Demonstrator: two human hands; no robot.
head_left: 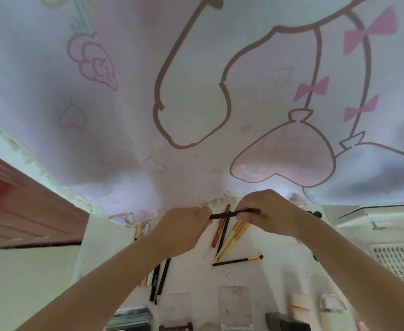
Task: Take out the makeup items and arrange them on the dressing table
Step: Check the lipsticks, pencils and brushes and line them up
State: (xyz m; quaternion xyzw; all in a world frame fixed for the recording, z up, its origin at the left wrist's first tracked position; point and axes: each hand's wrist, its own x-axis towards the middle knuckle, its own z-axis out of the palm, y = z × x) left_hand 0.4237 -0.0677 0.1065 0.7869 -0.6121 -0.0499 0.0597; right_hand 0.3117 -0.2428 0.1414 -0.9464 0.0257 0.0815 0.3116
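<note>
Both hands meet above the white dressing table point(267, 271). My left hand point(181, 228) and my right hand point(270, 211) each pinch one end of a thin black makeup pencil point(229, 214), held level over the table's far edge. Under it lie a red pencil point(220, 231) and several gold-handled brushes point(232, 240). A black brush with a gold ferrule point(238, 260) lies crosswise below them. Black pencils point(159, 280) lie under my left forearm, partly hidden.
A pale curtain point(196, 91) with pink cartoon prints hangs behind the table. Pink wooden furniture point(17, 211) stands at the left. Flat palettes and compacts point(234, 304) line the table's near edge. A white vented box point(399, 259) sits at the right.
</note>
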